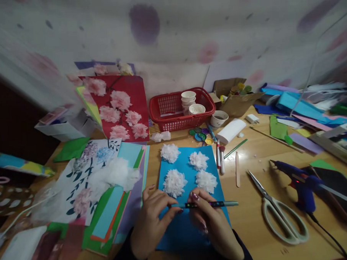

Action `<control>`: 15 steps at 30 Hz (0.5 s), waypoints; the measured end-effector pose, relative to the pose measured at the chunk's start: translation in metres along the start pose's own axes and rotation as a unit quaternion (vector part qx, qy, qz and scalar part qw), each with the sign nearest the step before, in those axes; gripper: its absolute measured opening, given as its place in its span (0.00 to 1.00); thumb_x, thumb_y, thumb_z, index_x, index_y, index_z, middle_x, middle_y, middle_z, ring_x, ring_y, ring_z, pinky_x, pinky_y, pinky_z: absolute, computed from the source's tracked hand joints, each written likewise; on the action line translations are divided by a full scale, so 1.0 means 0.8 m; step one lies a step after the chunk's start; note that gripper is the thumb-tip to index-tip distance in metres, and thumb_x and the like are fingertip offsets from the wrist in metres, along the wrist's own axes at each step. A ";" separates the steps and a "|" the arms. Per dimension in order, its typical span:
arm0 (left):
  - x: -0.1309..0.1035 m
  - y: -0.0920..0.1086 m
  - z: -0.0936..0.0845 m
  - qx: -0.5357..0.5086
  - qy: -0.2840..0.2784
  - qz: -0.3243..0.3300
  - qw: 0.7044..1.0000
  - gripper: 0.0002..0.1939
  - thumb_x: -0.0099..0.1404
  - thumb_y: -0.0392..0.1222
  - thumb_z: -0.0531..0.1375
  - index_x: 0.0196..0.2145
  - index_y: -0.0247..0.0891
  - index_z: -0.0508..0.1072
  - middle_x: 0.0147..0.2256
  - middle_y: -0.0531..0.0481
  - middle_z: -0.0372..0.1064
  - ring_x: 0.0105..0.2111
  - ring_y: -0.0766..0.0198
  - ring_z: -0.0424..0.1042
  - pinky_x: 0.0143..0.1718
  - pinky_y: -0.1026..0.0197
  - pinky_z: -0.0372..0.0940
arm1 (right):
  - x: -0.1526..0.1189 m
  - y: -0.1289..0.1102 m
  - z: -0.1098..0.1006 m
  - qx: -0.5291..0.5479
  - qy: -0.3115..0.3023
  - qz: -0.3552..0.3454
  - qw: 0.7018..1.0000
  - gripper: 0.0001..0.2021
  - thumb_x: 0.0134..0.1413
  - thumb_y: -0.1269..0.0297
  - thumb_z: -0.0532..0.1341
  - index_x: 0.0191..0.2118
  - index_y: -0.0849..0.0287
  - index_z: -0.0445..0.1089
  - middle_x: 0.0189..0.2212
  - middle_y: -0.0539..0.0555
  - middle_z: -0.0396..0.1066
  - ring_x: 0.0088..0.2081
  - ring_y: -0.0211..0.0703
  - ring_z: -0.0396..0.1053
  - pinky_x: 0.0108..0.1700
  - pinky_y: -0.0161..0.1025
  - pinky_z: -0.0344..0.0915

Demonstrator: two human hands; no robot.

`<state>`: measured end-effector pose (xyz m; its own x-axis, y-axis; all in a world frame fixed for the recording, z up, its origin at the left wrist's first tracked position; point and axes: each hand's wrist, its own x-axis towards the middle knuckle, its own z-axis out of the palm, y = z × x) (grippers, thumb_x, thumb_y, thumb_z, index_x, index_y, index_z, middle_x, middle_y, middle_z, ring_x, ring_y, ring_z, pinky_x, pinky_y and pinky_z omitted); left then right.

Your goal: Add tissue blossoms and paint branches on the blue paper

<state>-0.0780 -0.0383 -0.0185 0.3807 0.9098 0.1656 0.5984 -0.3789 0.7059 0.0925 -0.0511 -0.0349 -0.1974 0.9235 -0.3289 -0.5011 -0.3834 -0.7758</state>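
A blue sheet (pixel 181 152) lies on the table in front of me, with several white crumpled paper flowers (pixel 175 183) on its upper part. Over its lower half a slim dark and teal pen (pixel 228 203) is held sideways. My left hand (pixel 154 215) pinches the pen's left end between thumb and finger. My right hand (pixel 209 220) grips its middle, thumb on top, fingers partly curled below.
White-handled scissors (pixel 281 217) and a blue glue gun (pixel 304 189) lie at the right. Behind stand a red basket (pixel 173 124) and a red flower picture (pixel 138 104). Coloured papers (pixel 134 216) cover the left. Another person's hand (pixel 52 258) shows at lower left.
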 end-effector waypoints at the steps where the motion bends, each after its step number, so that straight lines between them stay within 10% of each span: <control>1: 0.000 0.003 0.002 -0.009 -0.015 0.000 1.000 0.19 0.72 0.50 0.49 0.28 0.41 0.70 0.27 0.56 0.70 0.33 0.64 0.70 0.53 0.50 0.51 | -0.002 0.002 0.000 -0.023 -0.020 -0.002 1.000 0.16 0.57 0.50 0.61 0.29 0.59 0.64 0.09 0.38 0.49 0.11 0.26 0.43 0.16 0.28 0.41; 6: 0.001 0.009 0.003 -0.043 -0.024 -0.008 0.999 0.27 0.73 0.47 0.41 0.20 0.39 0.64 0.23 0.55 0.66 0.32 0.64 0.70 0.53 0.49 0.54 | -0.010 0.009 0.003 -0.061 -0.107 -0.033 0.992 0.17 0.58 0.48 0.59 0.37 0.60 0.65 0.14 0.44 0.63 0.15 0.31 0.58 0.22 0.30 0.55; 11: -0.006 -0.018 0.005 0.050 0.088 -0.162 0.982 0.11 0.68 0.47 0.51 0.40 0.42 0.71 0.40 0.47 0.72 0.43 0.56 0.71 0.46 0.51 0.63 | -0.015 0.001 -0.010 -0.152 0.009 -0.125 0.980 0.23 0.59 0.45 0.56 0.25 0.60 0.67 0.18 0.48 0.61 0.21 0.33 0.58 0.25 0.33 0.55; 15: -0.018 -0.036 0.016 0.078 0.097 -0.226 0.966 0.11 0.64 0.41 0.54 0.44 0.39 0.69 0.34 0.48 0.72 0.38 0.56 0.72 0.43 0.52 0.65 | -0.017 -0.014 -0.016 -0.166 0.086 -0.129 0.974 0.23 0.59 0.43 0.53 0.27 0.59 0.67 0.17 0.49 0.61 0.19 0.34 0.57 0.22 0.33 0.54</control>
<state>-0.0916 -0.0424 -0.0496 -0.0742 0.9972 0.0023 0.7779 0.0564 0.6259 0.1118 -0.0592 -0.0290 0.0577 0.9849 -0.1634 -0.2097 -0.1481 -0.9665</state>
